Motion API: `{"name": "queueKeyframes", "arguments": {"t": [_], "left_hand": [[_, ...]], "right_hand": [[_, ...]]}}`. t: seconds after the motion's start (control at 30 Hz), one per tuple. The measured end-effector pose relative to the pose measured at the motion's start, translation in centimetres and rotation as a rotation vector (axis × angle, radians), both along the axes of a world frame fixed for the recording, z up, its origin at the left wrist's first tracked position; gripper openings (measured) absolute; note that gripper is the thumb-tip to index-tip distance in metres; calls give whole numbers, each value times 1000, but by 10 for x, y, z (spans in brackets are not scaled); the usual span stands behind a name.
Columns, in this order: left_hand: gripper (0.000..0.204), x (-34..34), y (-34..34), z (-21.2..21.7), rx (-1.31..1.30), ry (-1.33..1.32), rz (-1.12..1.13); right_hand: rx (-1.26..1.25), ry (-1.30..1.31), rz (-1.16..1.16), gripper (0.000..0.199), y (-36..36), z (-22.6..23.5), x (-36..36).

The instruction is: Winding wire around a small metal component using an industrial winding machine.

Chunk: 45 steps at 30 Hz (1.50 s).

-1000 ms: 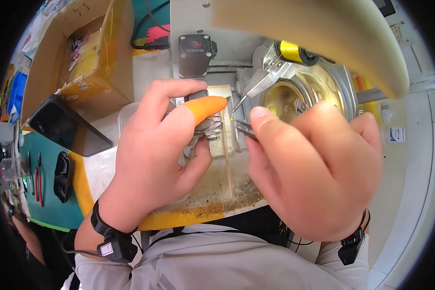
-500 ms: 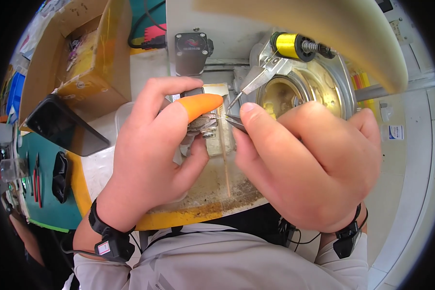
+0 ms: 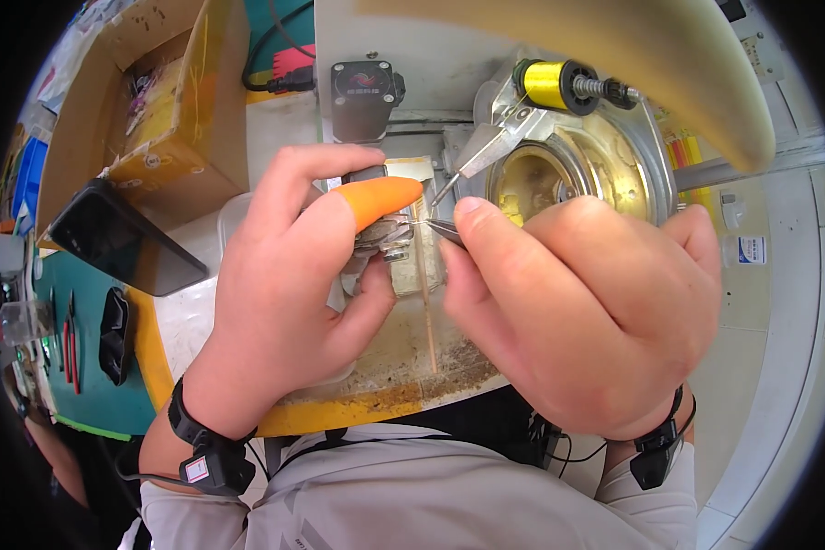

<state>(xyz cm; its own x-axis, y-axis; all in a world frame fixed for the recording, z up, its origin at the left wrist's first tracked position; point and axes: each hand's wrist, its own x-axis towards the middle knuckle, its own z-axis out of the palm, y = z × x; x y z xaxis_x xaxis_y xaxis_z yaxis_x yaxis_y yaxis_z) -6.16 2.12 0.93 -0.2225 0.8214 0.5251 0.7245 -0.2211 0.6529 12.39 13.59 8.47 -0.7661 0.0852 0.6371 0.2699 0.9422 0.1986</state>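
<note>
While left fingers grip grey metal fixture, right fingers pinch pointed tweezers.

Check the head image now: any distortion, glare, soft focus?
Head view: white frame at right bows and corners black out, fisheye effect; same head view, highlights glare off the brass-coloured wheel; head view, beige curved housing looks out of focus, tweezers fairly crisp.

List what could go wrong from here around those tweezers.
1. The dark tweezers in the right hand could slip and prick the orange-covered finger of the left hand, which is close to their tips.
2. The thin metal rod by the yellow-wound spool points in near those tips; a small jerk might knock it.
</note>
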Motion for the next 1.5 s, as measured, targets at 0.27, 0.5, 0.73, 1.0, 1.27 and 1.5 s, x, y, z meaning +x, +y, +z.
{"name": "queueKeyframes", "arguments": {"t": [0.27, 0.5, 0.73, 1.0, 1.27, 1.5], "left_hand": [[47, -1, 0, 0, -2, -3, -10], [46, -1, -1, 0, -2, 12, -3], [46, -1, 0, 0, -5, 8, -5], [49, -1, -1, 0, -16, -3, -7], [49, 0, -1, 1, -21, -15, -6], [49, -1, -2, 0, -19, -16, -5]], "right_hand": [[-5, -19, -7, 39, 0, 2, 0], [8, -9, -3, 40, 0, 0, 0], [-20, -52, 8, 40, 0, 4, 3], [-19, -65, 21, 40, 1, 6, 4], [-9, -69, 22, 41, 2, 6, 4], [12, -59, 24, 41, 3, 3, 5]]}}
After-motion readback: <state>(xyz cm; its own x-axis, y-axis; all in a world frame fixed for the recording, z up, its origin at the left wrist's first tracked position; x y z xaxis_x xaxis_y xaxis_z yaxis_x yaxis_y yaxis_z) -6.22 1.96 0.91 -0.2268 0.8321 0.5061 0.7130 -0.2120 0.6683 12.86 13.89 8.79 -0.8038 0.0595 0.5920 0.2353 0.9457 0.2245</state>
